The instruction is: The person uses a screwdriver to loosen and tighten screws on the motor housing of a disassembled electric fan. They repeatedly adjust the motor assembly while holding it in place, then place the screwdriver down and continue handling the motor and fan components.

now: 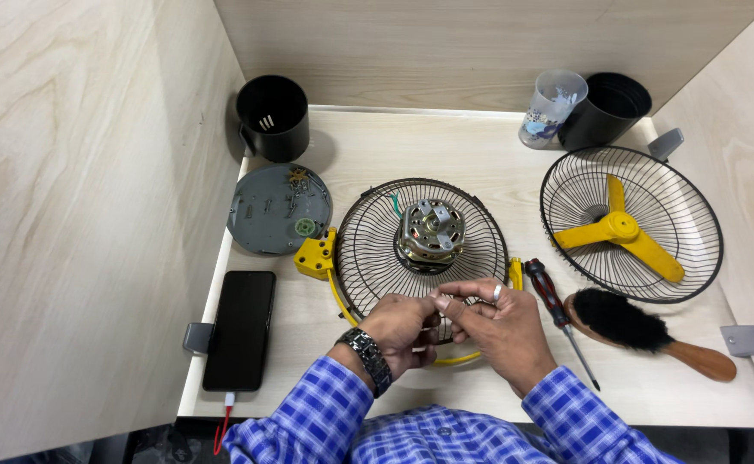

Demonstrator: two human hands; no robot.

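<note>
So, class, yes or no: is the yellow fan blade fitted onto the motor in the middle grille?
No. The yellow fan blade lies in the separate wire grille on the right, while the motor in the middle grille stands bare.

Bright even overhead light, soft shadows; sharp focus

Black wire grille (368, 245) with yellow rim, yellow fan blade (618, 232), blue checked sleeves (325, 412).

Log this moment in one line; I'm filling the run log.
hands: left hand and right hand meet at fan guard rim | motor centred | screwdriver right
</note>
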